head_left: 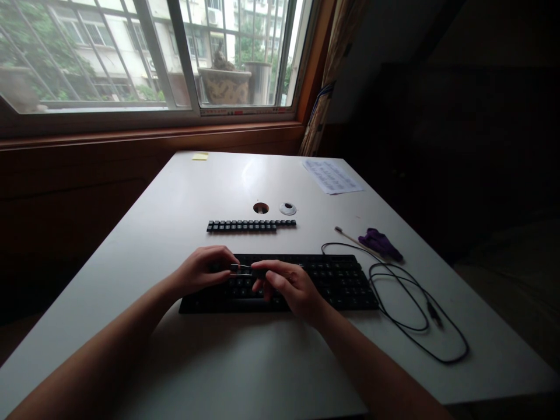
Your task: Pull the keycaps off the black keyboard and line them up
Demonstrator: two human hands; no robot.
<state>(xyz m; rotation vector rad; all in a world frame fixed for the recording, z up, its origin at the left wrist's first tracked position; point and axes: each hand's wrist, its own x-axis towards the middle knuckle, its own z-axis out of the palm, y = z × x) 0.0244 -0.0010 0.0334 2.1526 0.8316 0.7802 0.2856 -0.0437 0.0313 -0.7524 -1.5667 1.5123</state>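
A black keyboard (341, 283) lies on the white table (184, 198) in front of me. My left hand (203, 269) rests curled over its left part, fingertips on a small metal tool (240, 268). My right hand (286, 286) pinches the other end of that thin wire tool above the keys, fingers closed. A row of removed black keycaps (250, 225) lies in a line on the table beyond the keyboard.
The keyboard's black cable (415, 315) loops at the right. A purple cloth (380, 242) and a thin stick (350, 236) lie right of the keycaps. A cable hole (261, 207), white cap (287, 208), printed sheet (331, 176) and yellow note (200, 156) sit farther back.
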